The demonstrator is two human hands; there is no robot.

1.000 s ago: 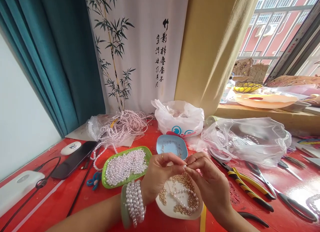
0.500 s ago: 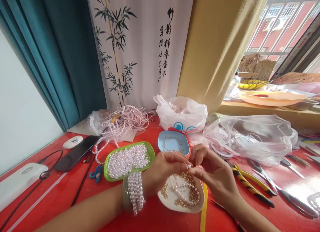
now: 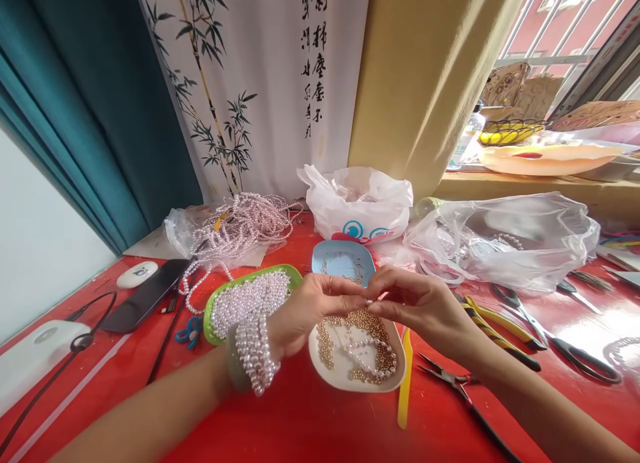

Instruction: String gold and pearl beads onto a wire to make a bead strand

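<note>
I watched from afar: the red bench (image 3: 310, 423) carried everything, and I took the white dish (image 3: 350, 380) of gold and pearl beads as my landmark. Behind it on the right lay the clear plastic bag (image 3: 505, 240); behind it, the white printed bag (image 3: 357, 206). Left of the dish sat the green tray (image 3: 295, 274) heaped with pearls, probably kept within easy reach of the left hand (image 3: 305, 310). Just behind the dish stood the small blue dish (image 3: 343, 260); right of it lay the yellow-handled pliers (image 3: 500, 340). Both hands met directly above the dish, likely so that dropped beads fell back in. The right hand (image 3: 420, 303) faced the left, fingers of each pressed together, pinching a tiny pearl bead (image 3: 369, 303) between them. Against half a second before, the hands sat lower over the dish and the right fingers had flattened out.
</note>
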